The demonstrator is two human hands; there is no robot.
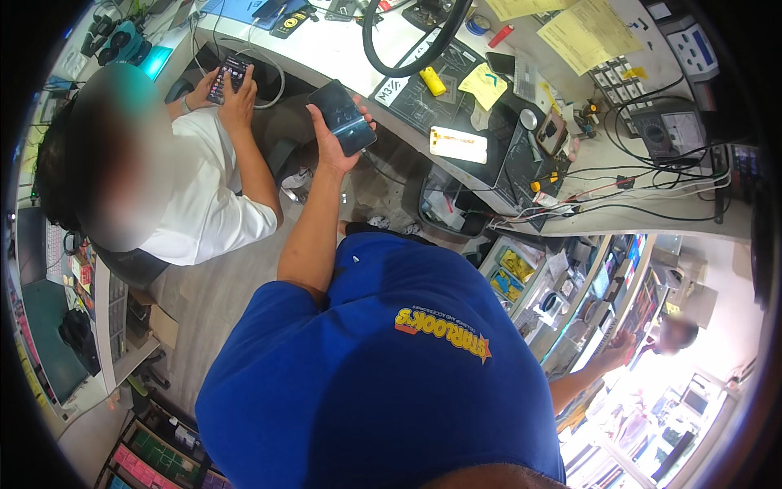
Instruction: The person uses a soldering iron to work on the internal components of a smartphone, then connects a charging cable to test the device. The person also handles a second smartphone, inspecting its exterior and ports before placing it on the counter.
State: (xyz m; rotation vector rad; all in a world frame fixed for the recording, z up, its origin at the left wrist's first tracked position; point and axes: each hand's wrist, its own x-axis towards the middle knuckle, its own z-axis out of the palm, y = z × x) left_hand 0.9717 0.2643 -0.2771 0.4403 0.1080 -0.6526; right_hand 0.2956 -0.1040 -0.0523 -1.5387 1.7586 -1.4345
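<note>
My left hand point(332, 145) is raised at the front edge of the workbench, its fingers wrapped round a dark smartphone point(336, 110). A pale band of reflection crosses the phone, and its screen looks dark. Far out to the right, my right hand point(623, 349) is beside the shelves, small in the picture and against bright light. Its fingers look stretched out, and I see nothing in them. On the bench, a bright white phone-shaped panel point(458, 145) lies on a black work mat point(423, 102), near a yellow cylinder point(432, 81) and a yellow note point(482, 86).
To my left, a person in a white shirt point(212, 183) holds another phone point(229, 79) in both hands. A thick black tube point(371, 41) arches over the bench. Loose cables point(603, 191) and a meter point(669, 134) crowd the right side. Below are open drawers point(515, 273).
</note>
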